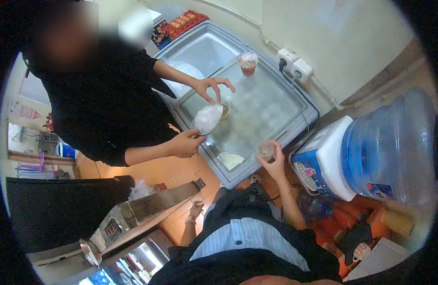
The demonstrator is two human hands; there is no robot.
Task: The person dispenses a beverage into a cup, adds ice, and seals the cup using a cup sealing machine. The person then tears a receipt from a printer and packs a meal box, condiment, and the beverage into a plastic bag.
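Observation:
My right hand (274,162) holds a small clear cup (265,151) at the near right edge of a glass-topped chest freezer (228,176). Low beside my body hangs my left hand (196,209), its fingers curled; whether anything is in them is too small to tell. Across the freezer, a co-worker in black tips a scoop of white, ice-like stuff (208,118) over another clear cup (224,112), their other hand beside that cup. A cup with red contents and a white top (248,64) stands at the far side of the glass. A pale flat piece (232,160) lies near the front corner.
A water dispenser with a large blue bottle (390,147) stands on the right. Wall sockets (295,64) with cables sit behind the freezer. Egg trays (185,23) are at the back. A metal-edged counter (152,204) is at lower left, and a red crate (323,223) at lower right.

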